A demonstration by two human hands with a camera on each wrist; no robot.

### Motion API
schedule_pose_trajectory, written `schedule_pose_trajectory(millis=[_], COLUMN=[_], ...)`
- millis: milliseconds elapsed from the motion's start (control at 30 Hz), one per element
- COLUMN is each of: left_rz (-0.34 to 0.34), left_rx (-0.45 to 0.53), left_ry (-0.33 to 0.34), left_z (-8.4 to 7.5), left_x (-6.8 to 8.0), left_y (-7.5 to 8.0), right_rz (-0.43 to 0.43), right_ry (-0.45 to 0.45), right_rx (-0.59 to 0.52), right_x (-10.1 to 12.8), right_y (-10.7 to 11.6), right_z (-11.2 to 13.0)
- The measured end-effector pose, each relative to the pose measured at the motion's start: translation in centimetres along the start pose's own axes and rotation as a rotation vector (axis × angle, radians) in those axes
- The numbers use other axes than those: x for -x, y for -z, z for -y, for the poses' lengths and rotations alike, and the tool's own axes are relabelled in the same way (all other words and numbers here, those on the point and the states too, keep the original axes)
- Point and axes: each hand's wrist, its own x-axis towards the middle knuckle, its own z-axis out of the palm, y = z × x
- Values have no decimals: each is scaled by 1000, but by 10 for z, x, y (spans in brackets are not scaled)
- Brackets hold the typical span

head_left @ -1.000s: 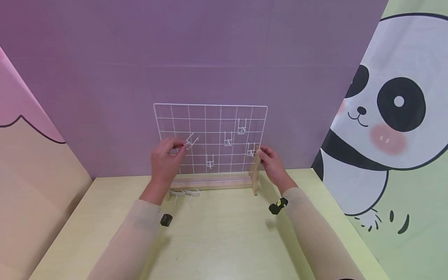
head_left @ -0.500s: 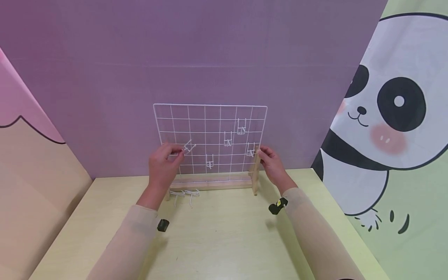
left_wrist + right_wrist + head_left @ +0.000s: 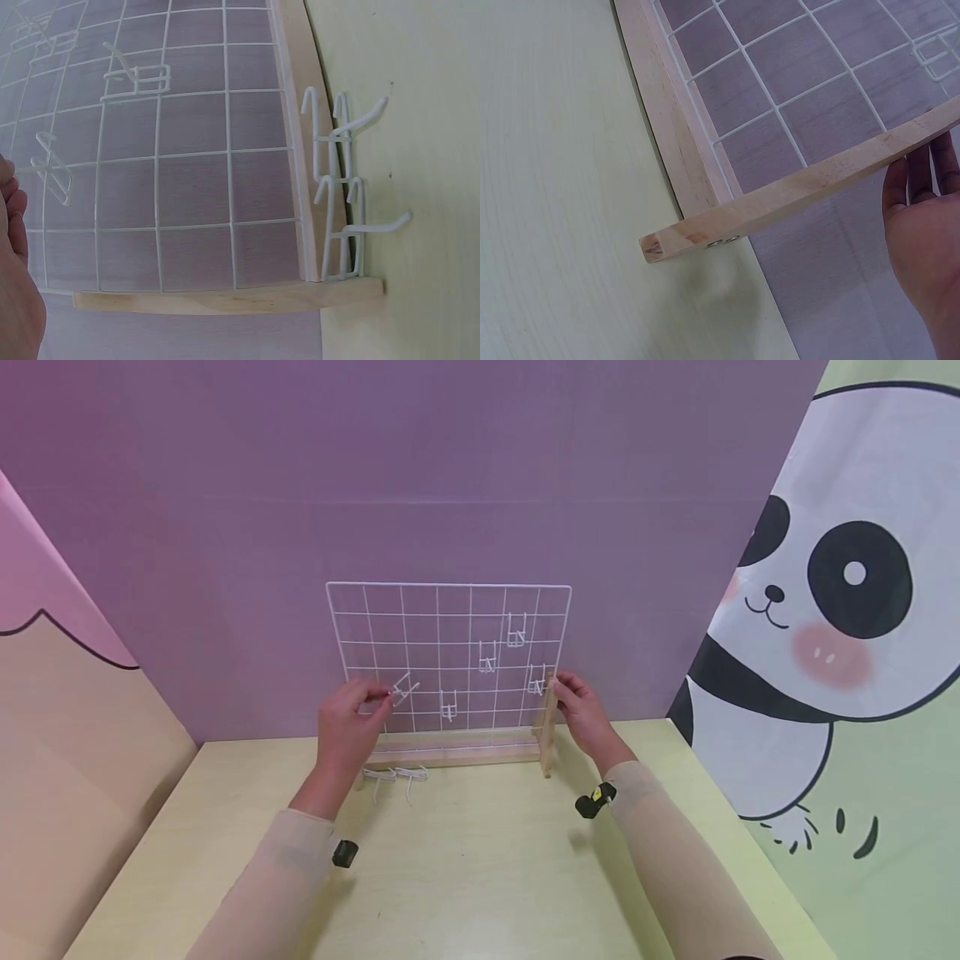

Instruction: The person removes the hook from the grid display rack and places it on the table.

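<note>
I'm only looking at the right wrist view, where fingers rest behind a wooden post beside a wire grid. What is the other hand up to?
Observer: The left hand pinches a white wire hook, tilted, in front of the grid. Whether it touches the grid, I can't tell.

Visitor: Interesting! How many like that hang on the grid? My view shows only a bit of one.

Observer: Four hooks, all further right than the held one in the head view.

Visitor: Any spares lying around?

Observer: Yes, two more hooks lie by the left end of the wooden base bar.
</note>
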Motion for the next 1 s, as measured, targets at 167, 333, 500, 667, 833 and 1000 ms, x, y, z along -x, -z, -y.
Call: schedule_pose_trajectory(millis=[167,333,500,667,833,1000], left_rz=[3,17,34,50,55,77], left_rx=[0,8,1,4,-3,-4], left_ry=[6,13,4,-5,-5,-9], left_z=[0,0,1,4,6,7], left_x=[4,7,8,12,15,18], left_y=[-1,-1,-2,-3,-4,-4], right_rz=[1,-2,6,6,1,-9], right_ry=[-2,-1,-11,-3,-8,-17], right_rx=[17,14,9,-1,12,-6], right_x=[-2,-2,-1,-1,-1,-2], right_y=[1,1,2,1,0,1], right_z=[-1,-1,0,1,2,-1])
